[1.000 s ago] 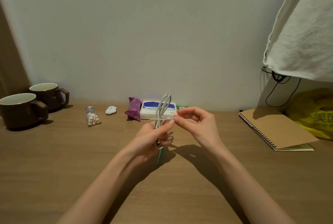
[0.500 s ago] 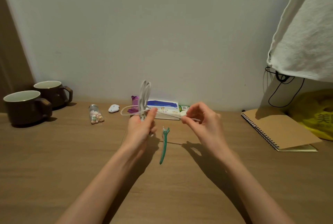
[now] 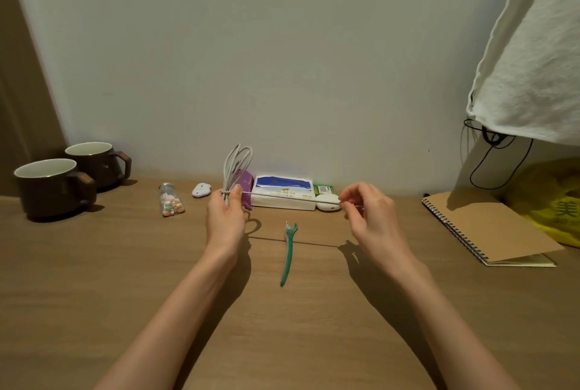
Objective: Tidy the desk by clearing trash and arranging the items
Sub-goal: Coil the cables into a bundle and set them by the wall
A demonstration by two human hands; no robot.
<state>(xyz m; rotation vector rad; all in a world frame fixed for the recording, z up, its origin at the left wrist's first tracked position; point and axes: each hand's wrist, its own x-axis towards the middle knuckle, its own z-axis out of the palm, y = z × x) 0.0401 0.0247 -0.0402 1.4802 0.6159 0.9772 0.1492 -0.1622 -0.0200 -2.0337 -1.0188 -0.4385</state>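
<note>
My left hand (image 3: 226, 220) grips a folded bundle of white cable (image 3: 236, 163), whose loops stand up above my fist. One strand runs taut to the right, and my right hand (image 3: 370, 217) pinches its end. A green hair clip (image 3: 288, 256) lies on the wooden desk (image 3: 94, 280) between my hands. Behind them, along the wall, sit a purple wrapper (image 3: 246, 184), a tissue pack (image 3: 284, 196), a small white case (image 3: 328, 203) and a green packet (image 3: 323, 190).
Two brown mugs (image 3: 53, 187) stand at the far left. A small bottle of coloured beads (image 3: 170, 201) and a white pebble-shaped item (image 3: 201, 190) lie nearby. At right are a spiral notebook (image 3: 489, 228), a yellow bag (image 3: 555, 201) and a hanging white cloth (image 3: 539, 60).
My hands have moved apart, the left going left with the bundle and the right going right, pulling a strand taut. The green hair clip, hidden before, now shows on the desk.
</note>
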